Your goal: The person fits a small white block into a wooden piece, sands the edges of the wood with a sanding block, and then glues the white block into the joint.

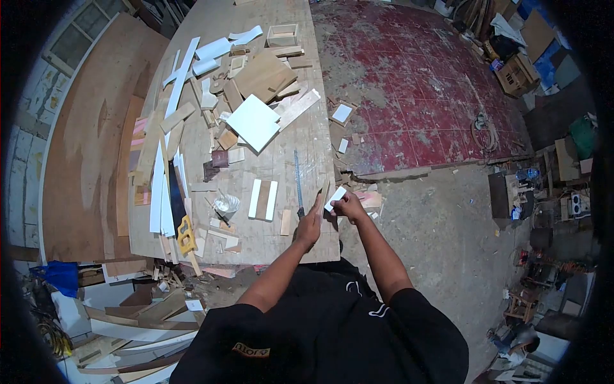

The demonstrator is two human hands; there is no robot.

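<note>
Near the table's right edge, my left hand (309,225) is against a thin upright wooden piece (325,192), its fingers stretched along it. My right hand (350,208) pinches a small white block (335,198) just past the edge, close to that wooden piece. Left of my left hand lie a small wood strip (285,222) and a white-and-brown striped panel (263,199). A blue ruler (298,179) lies above my left hand on the worktable (281,246).
A yellow-handled saw (186,235), a plastic cup (226,204) and long white strips (167,192) are on the left. A white board (254,123) tops a pile of wood scraps. A person (517,342) is at the lower right.
</note>
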